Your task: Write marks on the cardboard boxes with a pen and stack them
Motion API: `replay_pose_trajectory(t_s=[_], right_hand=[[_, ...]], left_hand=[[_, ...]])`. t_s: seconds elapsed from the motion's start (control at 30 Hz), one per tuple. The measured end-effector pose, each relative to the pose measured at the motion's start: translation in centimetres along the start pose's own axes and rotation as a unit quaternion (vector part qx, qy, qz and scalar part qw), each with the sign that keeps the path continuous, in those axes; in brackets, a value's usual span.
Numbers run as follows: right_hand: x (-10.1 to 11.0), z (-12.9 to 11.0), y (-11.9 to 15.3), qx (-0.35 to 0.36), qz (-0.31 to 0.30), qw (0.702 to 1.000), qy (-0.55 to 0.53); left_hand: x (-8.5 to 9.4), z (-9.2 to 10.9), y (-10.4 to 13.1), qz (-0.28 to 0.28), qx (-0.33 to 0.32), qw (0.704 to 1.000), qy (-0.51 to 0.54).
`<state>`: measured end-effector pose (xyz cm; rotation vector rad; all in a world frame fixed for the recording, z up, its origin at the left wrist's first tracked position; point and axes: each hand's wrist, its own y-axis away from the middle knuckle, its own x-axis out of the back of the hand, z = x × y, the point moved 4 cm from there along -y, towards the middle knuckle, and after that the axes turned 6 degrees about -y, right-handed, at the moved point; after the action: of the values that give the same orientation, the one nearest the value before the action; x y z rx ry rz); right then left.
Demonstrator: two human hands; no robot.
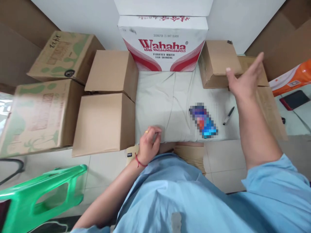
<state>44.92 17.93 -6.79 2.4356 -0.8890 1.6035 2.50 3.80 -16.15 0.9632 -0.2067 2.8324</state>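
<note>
My left hand rests at the near edge of the cloth-covered table, its fingers curled in and nothing visible in them. A red string is round that wrist. On the right, my right hand is raised with thumb and fingers spread, holding nothing. It is beside the small brown carton and in front of another brown carton; whether it touches either I cannot tell. Between my hands lie a pixelated, phone-shaped object and a black-and-white pen.
A white and red Wahaha water box stands at the back. Two plain brown cartons and two green-printed cartons crowd the left. A green plastic stool is at lower left. An orange package and dark phone lie far right.
</note>
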Motion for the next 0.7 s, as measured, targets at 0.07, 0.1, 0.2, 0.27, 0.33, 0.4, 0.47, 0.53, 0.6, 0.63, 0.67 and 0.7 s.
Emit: replay_pose_trajectory(t_s=[0.07, 0.1, 0.2, 0.27, 0.33, 0.4, 0.47, 0.53, 0.6, 0.63, 0.67, 0.7], right_hand=[[-1.1, -2.0, -1.9, -0.019, -0.064, 0.997, 0.046], [-1.7, -2.9, -2.7, -0.025, -0.099, 0.993, 0.06], [-3.5, -4.5, -4.5, -0.043, -0.187, 0.977, 0.091], [-4.2, -4.7, -5.1, -0.065, -0.217, 0.967, 0.113], [-4.3, -4.6, -5.1, -0.078, -0.218, 0.966, 0.119], [-4.1, -4.4, -4.7, -0.073, -0.2, 0.971, 0.109], [-3.9, -4.1, -4.0, -0.065, -0.172, 0.979, 0.086], [-3.7, -3.7, -3.2, -0.054, -0.151, 0.985, 0.068], [-3.4, -3.2, -2.5, -0.034, -0.136, 0.989, 0.055], [-3.2, -2.9, -2.2, -0.026, -0.131, 0.99, 0.051], [-2.8, -2.6, -1.9, -0.021, -0.127, 0.991, 0.045], [-2.2, -2.1, -1.6, -0.021, -0.121, 0.992, 0.036]], left_hand=[[-1.4, -0.6, -2.5, 0.007, -0.018, 1.0, -0.023], [-2.1, -0.9, -3.4, 0.012, -0.02, 0.999, -0.032], [-4.0, -1.5, -4.5, 0.005, -0.039, 0.996, -0.083], [-4.8, -1.4, -4.3, -0.012, -0.065, 0.987, -0.144], [-5.1, -1.2, -4.0, -0.023, -0.084, 0.977, -0.192], [-5.0, -1.1, -3.9, -0.022, -0.087, 0.974, -0.206], [-4.9, -1.2, -3.8, -0.015, -0.089, 0.974, -0.206], [-4.9, -1.3, -3.9, -0.004, -0.089, 0.976, -0.197], [-4.9, -1.6, -3.9, 0.011, -0.082, 0.98, -0.179], [-4.9, -1.7, -3.9, 0.022, -0.075, 0.983, -0.168], [-4.8, -1.9, -3.9, 0.035, -0.067, 0.985, -0.156], [-4.7, -2.1, -3.8, 0.05, -0.061, 0.986, -0.146]])
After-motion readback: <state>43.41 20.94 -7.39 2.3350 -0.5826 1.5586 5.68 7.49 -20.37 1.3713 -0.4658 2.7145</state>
